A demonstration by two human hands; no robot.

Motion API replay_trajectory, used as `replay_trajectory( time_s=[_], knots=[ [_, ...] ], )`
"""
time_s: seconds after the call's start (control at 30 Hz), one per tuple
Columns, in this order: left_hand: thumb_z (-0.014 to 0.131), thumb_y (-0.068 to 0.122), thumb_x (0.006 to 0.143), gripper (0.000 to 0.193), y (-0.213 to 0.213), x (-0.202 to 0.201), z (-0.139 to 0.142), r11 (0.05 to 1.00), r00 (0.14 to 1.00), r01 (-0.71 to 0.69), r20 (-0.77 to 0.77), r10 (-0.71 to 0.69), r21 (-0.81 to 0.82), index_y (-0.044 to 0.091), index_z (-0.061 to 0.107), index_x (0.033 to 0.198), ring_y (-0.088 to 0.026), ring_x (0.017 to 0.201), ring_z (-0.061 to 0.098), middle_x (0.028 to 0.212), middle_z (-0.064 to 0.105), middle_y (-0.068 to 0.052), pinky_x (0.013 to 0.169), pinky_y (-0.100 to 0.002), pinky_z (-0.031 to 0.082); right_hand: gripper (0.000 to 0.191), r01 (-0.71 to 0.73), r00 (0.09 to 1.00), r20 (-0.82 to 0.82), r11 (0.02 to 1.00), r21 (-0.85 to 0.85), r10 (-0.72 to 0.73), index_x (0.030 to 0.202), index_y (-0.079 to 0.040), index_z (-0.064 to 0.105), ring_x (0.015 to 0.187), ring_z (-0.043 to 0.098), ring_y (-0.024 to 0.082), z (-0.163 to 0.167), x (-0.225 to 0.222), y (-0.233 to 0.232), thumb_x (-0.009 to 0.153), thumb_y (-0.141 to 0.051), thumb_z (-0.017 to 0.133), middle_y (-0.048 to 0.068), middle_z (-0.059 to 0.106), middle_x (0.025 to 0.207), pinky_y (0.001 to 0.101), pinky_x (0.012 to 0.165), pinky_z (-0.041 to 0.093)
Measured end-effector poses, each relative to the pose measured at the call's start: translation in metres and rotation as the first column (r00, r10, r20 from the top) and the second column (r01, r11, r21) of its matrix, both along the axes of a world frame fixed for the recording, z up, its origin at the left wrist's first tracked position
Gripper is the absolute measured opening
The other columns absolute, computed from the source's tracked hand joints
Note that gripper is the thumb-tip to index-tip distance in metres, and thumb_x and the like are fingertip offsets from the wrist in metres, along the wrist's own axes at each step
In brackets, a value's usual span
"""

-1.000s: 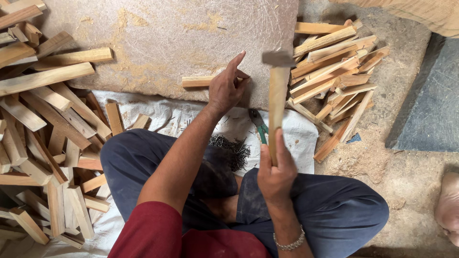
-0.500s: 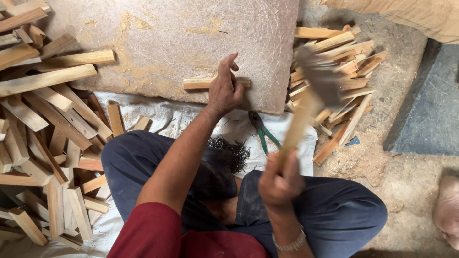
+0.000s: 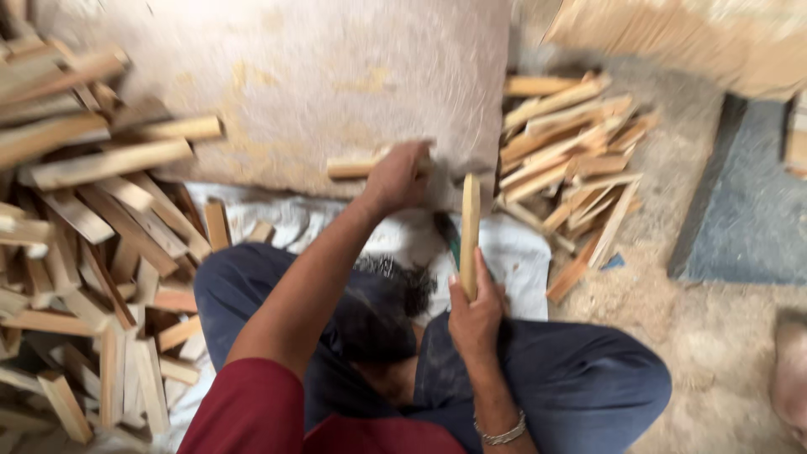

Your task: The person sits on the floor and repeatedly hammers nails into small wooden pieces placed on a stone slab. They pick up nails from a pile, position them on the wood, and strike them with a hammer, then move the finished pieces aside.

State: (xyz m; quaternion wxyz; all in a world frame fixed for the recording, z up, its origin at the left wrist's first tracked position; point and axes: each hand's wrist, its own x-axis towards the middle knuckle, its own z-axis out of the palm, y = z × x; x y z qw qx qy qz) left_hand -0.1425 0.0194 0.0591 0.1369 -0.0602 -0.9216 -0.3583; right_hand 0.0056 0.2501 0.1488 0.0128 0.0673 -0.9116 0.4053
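A short pale wooden strip [image 3: 357, 167] is pinned flat on the large tan stone slab [image 3: 294, 76] by the left hand [image 3: 395, 178], clenched over its right end. A hammer's light wooden handle [image 3: 469, 237] is gripped by the right hand [image 3: 476, 315]; its head is lost in blur. A striking step seems in hand; accurate aim beside the fingers is called for. No packages or labels are seen; cut wood strips [image 3: 572, 160] are heaped right.

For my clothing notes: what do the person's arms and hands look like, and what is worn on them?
Both hands are bare, no gloves. The left hand follows a bare forearm up to a dark red sleeve. The right hand has a thin silver chain bracelet at the wrist. No rings can be made out.
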Motion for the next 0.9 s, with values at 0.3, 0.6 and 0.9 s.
replay_trajectory(
  time_s=[0.3, 0.6, 0.9],
  knots=[
    [0.062, 0.012, 0.102, 0.022, 0.004, -0.021, 0.090, 0.995, 0.997, -0.076, -0.013, 0.077, 0.060, 0.005, 0.068, 0.122, -0.022, 0.104, 0.065, 0.118, 0.066, -0.013, 0.090, -0.036, 0.060, 0.069, 0.319, 0.851, 0.524, 0.828, -0.461, -0.036, 0.158, -0.011, 0.037, 0.041, 0.046, 0.007, 0.009, -0.011, -0.008, 0.094, -0.013, 0.063, 0.003, 0.056, 0.065, 0.0237, 0.033, 0.039],
    [0.075, 0.027, 0.091, 0.027, -0.053, 0.032, 0.043, 0.623, 0.610, -0.746, 0.615, 0.499, 0.234, 0.009, 0.078, 0.111, -0.019, 0.082, 0.068, 0.105, 0.074, -0.010, 0.071, -0.034, 0.058, 0.071, 0.355, 0.843, 0.537, 0.781, -0.514, -0.030, 0.159, -0.011, 0.035, 0.043, 0.046, 0.005, 0.010, -0.006, -0.008, 0.094, -0.010, 0.063, 0.001, 0.055, 0.066, 0.0230, 0.032, 0.038],
    [0.079, 0.037, 0.087, 0.049, 0.005, 0.104, 0.023, 0.951, 0.772, -0.308, 0.585, 0.250, 0.001, 0.008, 0.060, 0.122, -0.026, 0.095, 0.067, 0.108, 0.065, -0.011, 0.082, -0.042, 0.057, 0.064, 0.093, 0.981, 0.184, 0.974, -0.207, -0.054, 0.155, -0.001, 0.044, 0.091, 0.064, 0.025, -0.007, -0.003, -0.002, 0.097, -0.014, 0.068, 0.021, 0.067, 0.114, 0.0349, 0.077, 0.056]
  ],
)
